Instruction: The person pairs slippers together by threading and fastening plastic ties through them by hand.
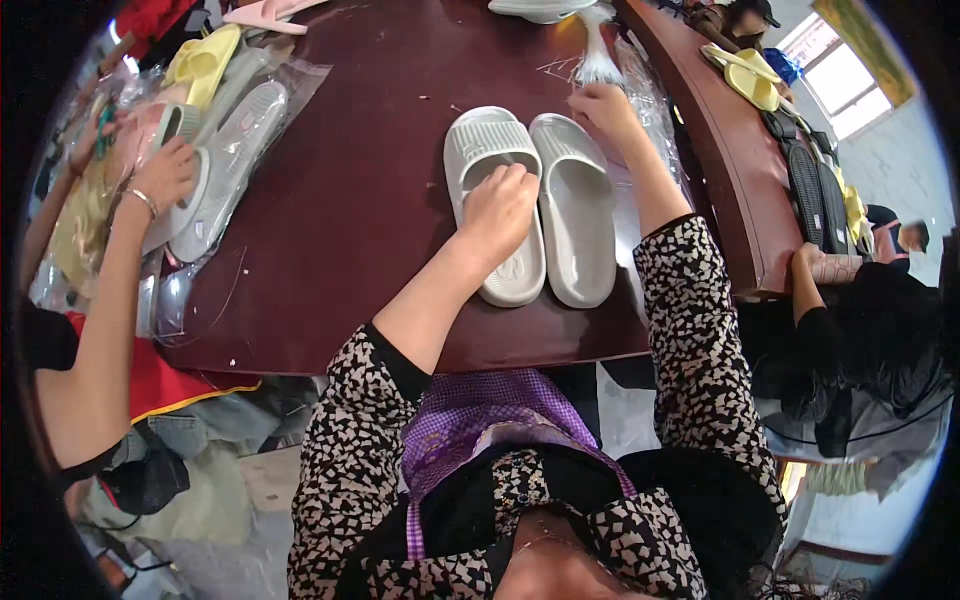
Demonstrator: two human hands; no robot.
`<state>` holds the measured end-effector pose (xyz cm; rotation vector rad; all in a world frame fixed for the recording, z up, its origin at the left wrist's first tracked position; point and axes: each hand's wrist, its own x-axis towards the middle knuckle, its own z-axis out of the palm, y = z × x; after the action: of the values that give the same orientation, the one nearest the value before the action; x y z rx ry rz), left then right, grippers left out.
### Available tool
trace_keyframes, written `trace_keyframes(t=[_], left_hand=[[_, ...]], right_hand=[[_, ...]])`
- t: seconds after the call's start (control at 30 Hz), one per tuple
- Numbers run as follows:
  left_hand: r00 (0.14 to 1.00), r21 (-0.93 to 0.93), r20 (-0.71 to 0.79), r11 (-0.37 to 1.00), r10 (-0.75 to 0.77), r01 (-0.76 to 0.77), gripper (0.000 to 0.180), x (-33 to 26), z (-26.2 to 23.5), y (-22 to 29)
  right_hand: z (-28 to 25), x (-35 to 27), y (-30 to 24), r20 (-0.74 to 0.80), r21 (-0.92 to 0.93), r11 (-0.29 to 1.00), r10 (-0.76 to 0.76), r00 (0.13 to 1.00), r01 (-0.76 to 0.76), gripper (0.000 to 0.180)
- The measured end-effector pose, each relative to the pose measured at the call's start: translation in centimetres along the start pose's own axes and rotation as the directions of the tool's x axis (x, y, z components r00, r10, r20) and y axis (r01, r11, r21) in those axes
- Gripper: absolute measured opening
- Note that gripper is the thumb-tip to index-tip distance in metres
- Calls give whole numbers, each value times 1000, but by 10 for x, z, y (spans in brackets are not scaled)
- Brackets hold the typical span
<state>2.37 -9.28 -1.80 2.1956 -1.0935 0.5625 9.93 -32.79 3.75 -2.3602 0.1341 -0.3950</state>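
Observation:
A pair of pale grey slide slippers lies side by side on the dark red table [330,170], toes pointing away from me. Over the foot opening of the left slipper [492,135] is my left hand [500,212], its fingers curled closed near the strap; what they hold is hidden. My right hand [607,112] is beyond the toe of the right slipper [580,235], fingers pinched together at the near end of a bundle of thin white strands [597,58]. Whether a strand is between those fingers is too small to tell.
At the left, a co-worker's hand [165,180] works among bagged slippers [240,140] and a yellow slipper [203,62]. Clear plastic bags [655,110] lie along the right edge. Another table [710,130] there holds yellow and black slippers. A pale slipper [540,8] sits at the far edge.

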Motion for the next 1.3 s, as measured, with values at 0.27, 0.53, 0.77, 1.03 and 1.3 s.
trace_keyframes(t=[0.27, 0.53, 0.77, 1.03, 1.3], left_hand=[[994, 90, -55, 992, 91, -85, 6, -1, 16, 52], [995, 90, -46, 992, 90, -86, 7, 8, 23, 67], [998, 30, -49, 998, 48, -47, 6, 10, 30, 57], [995, 62, -82, 997, 58, -53, 6, 13, 35, 61], [999, 14, -52, 1000, 6, -6, 5, 14, 27, 61]], right_hand=[[17, -11, -57, 409, 125, 937, -349, 843, 327, 14], [18, -6, -42, 491, 116, 976, -220, 843, 187, 17], [18, -9, -43, 460, 48, 996, -91, 883, 77, 24], [27, -6, -37, 516, 151, 986, -138, 845, 69, 16], [29, -5, -40, 490, 216, 976, -108, 865, -1, 22]])
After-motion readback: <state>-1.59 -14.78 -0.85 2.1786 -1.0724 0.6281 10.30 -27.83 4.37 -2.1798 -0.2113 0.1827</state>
